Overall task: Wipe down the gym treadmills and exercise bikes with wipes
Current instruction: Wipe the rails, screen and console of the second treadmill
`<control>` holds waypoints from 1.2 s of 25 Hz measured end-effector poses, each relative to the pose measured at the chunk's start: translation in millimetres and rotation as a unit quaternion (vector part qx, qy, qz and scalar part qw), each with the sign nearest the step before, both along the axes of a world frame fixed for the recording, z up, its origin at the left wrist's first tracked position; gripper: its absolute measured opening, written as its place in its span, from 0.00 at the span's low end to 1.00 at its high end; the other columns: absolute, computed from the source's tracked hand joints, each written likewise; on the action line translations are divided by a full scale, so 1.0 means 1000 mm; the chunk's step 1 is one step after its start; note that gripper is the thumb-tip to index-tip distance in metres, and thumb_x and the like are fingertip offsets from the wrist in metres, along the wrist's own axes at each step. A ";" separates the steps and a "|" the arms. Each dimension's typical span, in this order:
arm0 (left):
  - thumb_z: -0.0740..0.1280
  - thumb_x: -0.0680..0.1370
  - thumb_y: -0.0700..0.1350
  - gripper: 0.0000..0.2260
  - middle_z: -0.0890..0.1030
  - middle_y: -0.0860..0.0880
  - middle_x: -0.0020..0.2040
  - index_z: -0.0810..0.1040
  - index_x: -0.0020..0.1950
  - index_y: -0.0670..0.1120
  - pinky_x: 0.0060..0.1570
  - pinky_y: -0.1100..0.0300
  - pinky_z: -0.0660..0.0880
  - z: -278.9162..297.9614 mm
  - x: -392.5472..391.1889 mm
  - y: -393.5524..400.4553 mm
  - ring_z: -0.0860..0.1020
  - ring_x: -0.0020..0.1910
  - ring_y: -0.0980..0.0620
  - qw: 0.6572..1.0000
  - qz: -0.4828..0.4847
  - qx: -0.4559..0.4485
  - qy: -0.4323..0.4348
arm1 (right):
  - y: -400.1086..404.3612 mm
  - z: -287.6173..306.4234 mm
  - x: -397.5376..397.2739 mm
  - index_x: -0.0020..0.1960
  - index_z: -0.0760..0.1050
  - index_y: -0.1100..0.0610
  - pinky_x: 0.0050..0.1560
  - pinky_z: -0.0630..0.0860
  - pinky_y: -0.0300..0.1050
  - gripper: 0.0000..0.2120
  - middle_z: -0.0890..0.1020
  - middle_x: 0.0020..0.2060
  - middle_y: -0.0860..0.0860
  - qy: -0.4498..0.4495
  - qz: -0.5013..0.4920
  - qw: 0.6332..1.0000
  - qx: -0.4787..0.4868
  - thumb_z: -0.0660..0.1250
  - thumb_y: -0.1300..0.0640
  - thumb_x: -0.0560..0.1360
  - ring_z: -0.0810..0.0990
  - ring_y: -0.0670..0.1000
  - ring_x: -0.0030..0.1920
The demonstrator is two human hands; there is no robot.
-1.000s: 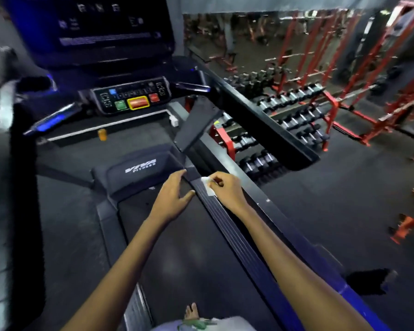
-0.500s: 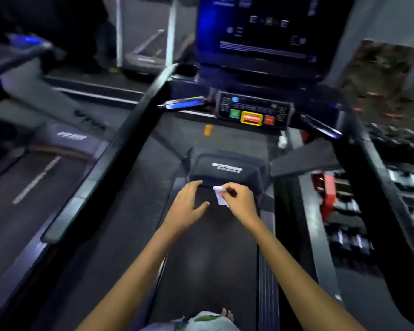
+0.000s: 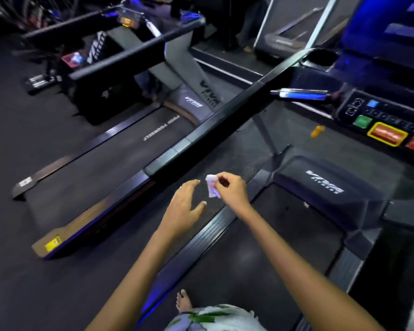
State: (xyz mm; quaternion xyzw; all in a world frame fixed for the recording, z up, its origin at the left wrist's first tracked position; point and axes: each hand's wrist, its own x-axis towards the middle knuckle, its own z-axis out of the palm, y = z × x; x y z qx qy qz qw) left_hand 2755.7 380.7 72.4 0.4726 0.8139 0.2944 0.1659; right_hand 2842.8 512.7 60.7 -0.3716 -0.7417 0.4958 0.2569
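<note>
Swung leftward since half a second ago, the head view now takes in the left handrail (image 3: 225,111) and the neighbouring treadmill (image 3: 120,149), where the motor cover (image 3: 325,187) sat central before; the hands have travelled with it, from over the belt to over the left side.

Fingers of the right hand (image 3: 232,189) are curled, pinching a small white wipe (image 3: 212,186) between thumb and fingertips. The wipe is crumpled and hangs in the air, not touching any surface. Fingers of the left hand (image 3: 183,209) are spread and relaxed, gripping nothing, just beside the wipe and apart from it.

Both hands hover over the ribbed side rail (image 3: 201,240) of the treadmill the person stands on, near the lower end of the handrail. A bare foot (image 3: 183,304) rests on the belt (image 3: 261,247). The control panel (image 3: 387,125) with its coloured buttons lies to the right, well apart from the hands.

Judgement: the wipe is between surfaces, with the handrail or side rail likely next.

Risks noted:
- The pinch is light and the wipe small; a snag on the ribbed rail could pull it free.
- Bunched as it is, the wipe offers little contact area, so strips may be missed.
- The bare foot stands on the belt; a lean to the left could upset balance.
</note>
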 end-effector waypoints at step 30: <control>0.55 0.82 0.48 0.18 0.63 0.59 0.74 0.65 0.73 0.57 0.59 0.60 0.68 -0.005 -0.168 0.034 0.64 0.71 0.59 0.993 -0.093 0.020 0.065 | -0.094 -0.049 -0.166 0.49 0.82 0.67 0.40 0.70 0.29 0.07 0.82 0.43 0.57 0.196 -0.384 0.889 -0.151 0.67 0.67 0.74 0.79 0.48 0.41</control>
